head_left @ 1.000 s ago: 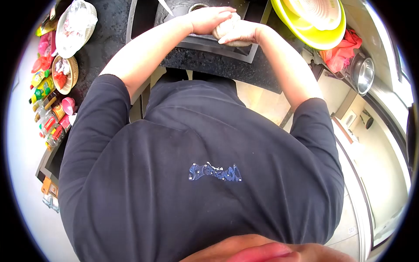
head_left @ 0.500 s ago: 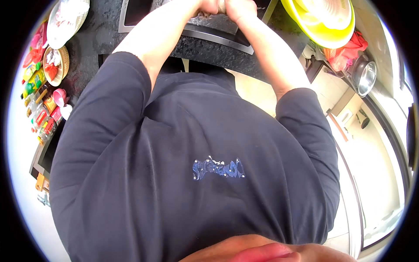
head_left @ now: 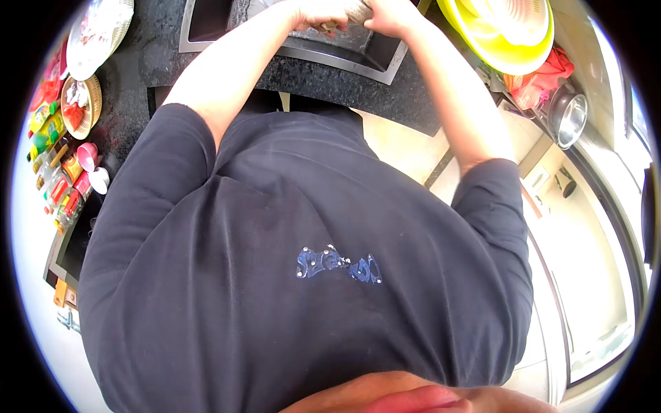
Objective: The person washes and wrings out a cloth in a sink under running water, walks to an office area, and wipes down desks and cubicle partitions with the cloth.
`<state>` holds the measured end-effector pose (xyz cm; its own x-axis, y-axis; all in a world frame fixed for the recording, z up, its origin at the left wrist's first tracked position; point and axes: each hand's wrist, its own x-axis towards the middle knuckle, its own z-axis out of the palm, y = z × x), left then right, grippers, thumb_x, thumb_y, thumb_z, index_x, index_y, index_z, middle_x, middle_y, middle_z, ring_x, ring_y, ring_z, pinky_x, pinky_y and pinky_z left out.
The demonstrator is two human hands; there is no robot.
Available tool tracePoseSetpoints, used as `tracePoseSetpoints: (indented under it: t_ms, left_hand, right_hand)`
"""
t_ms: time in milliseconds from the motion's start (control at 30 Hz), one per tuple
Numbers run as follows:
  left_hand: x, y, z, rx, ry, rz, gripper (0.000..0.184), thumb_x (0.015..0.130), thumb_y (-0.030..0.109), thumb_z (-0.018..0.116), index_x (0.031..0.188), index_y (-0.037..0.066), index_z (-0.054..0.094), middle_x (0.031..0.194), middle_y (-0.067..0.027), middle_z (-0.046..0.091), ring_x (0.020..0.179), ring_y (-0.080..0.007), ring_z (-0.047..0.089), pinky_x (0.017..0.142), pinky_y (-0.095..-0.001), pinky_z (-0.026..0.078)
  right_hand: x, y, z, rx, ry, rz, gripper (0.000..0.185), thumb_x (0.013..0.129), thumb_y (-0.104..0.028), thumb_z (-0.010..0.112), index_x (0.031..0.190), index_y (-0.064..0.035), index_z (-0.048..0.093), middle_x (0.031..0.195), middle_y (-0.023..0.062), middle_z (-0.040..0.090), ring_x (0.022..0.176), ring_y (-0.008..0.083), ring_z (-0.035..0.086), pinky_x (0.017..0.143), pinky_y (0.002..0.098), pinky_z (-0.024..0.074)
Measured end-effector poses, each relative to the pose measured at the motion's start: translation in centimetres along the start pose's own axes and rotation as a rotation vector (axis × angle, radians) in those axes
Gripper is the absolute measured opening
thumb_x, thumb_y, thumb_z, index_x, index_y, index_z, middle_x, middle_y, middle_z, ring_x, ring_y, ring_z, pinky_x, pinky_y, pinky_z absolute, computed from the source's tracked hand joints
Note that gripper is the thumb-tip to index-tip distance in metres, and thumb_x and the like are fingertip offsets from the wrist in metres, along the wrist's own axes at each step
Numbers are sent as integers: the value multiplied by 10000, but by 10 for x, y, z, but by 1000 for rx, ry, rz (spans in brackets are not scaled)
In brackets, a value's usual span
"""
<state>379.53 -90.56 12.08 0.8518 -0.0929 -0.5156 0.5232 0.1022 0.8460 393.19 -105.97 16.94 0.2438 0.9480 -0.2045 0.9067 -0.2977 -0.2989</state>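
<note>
At the top edge of the head view, both hands are over the steel sink (head_left: 330, 60). My left hand (head_left: 319, 15) is closed, its fingers curled round part of a pale brownish, wet-looking lump (head_left: 357, 11). My right hand (head_left: 390, 15) closes on the other side of this lump, close beside the left. The hands and the frame edge hide much of it, so I cannot tell its kind. Greyish surface shows in the sink below the hands.
A dark stone counter (head_left: 289, 77) surrounds the sink. Left stand a white basket (head_left: 98, 38), a tan basket (head_left: 94, 113) and several bottles (head_left: 58, 193). Right are a yellow-green basin (head_left: 492, 56), a red plastic bag (head_left: 540, 79) and a metal pot (head_left: 571, 120).
My hands have moved slightly apart, showing more of the pale lump between them. My right elbow has swung outward, and the view has shifted a little.
</note>
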Motion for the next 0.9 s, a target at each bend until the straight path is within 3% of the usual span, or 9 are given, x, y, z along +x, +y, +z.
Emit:
tracePoseSetpoints:
  t_ms: [67, 233, 333, 367, 433, 567, 700, 733, 900]
  left_hand:
    - [-4, 19, -1, 420, -4, 35, 449, 710, 159, 827, 1132, 77, 697, 969, -128, 737, 799, -245, 713, 707, -368, 577]
    - [-42, 42, 8, 811, 114, 512, 517, 739, 208, 824, 1217, 108, 654, 1091, -191, 703, 1029, -397, 682, 882, -458, 557]
    - [-62, 52, 8, 919, 176, 592, 528, 761, 124, 753, 1271, 108, 616, 1074, -141, 647, 1023, -381, 666, 885, -468, 550]
    - [-64, 52, 5, 923, 179, 587, 528, 761, 124, 753, 1271, 108, 616, 1074, -141, 647, 1023, -381, 666, 885, -468, 550]
    - [-62, 48, -5, 1011, 237, 712, 463, 816, 104, 709, 1269, 104, 614, 1085, -145, 649, 1018, -373, 670, 879, -461, 553]
    - [-56, 48, -12, 1234, 247, 605, 419, 882, 132, 649, 1298, 101, 616, 1068, -142, 694, 1023, -356, 699, 866, -454, 571]
    - [-43, 55, -1, 1333, 150, 236, 220, 931, 200, 610, 1086, 76, 705, 943, -174, 761, 912, -355, 753, 788, -477, 591]
    - [-35, 54, -4, 1331, 123, 174, 194, 955, 207, 581, 990, 65, 710, 900, -178, 767, 899, -361, 757, 755, -477, 595]
    - [6, 44, -19, 1302, -7, -32, 281, 716, 124, 796, 987, 50, 789, 998, -193, 776, 948, -349, 757, 832, -449, 606]
  right_hand:
    - [-8, -4, -23, 339, -81, 38, 719, 792, -485, 856, 1265, -3, 607, 1075, 199, 725, 986, 326, 714, 850, 383, 579]
    - [-11, 31, -9, 1422, -342, 540, 403, 1106, -437, 502, 1221, -83, 656, 880, 20, 696, 637, 61, 603, 559, 221, 474]
    - [-1, 21, 29, 1774, -379, 545, 407, 1115, -444, 464, 1212, -91, 642, 1033, 71, 748, 921, 202, 717, 809, 376, 598]
    - [-6, 26, 32, 1927, -568, 667, 380, 1012, -434, 654, 1189, -98, 653, 1099, 108, 757, 1059, 262, 710, 945, 420, 576]
    - [-21, -9, -20, 1974, -904, 511, 668, 825, -432, 860, 1317, -50, 620, 1149, 115, 744, 916, 267, 723, 755, 382, 634]
    - [-5, 32, 36, 1500, -1034, 346, 737, 833, -472, 860, 1375, -62, 575, 1216, 114, 702, 1046, 204, 695, 784, 372, 632]
    - [14, -10, 31, 397, -433, 47, 499, 817, -392, 817, 1199, -108, 665, 1120, 141, 754, 1071, 276, 718, 948, 402, 576]
    - [15, -19, 38, 302, -334, 291, 593, 685, -339, 858, 1201, -117, 668, 1139, 164, 745, 1088, 305, 719, 947, 405, 578]
    - [28, -46, 19, 124, -318, 486, 528, 740, -323, 831, 1191, -112, 656, 1153, 148, 749, 1075, 328, 728, 906, 459, 594]
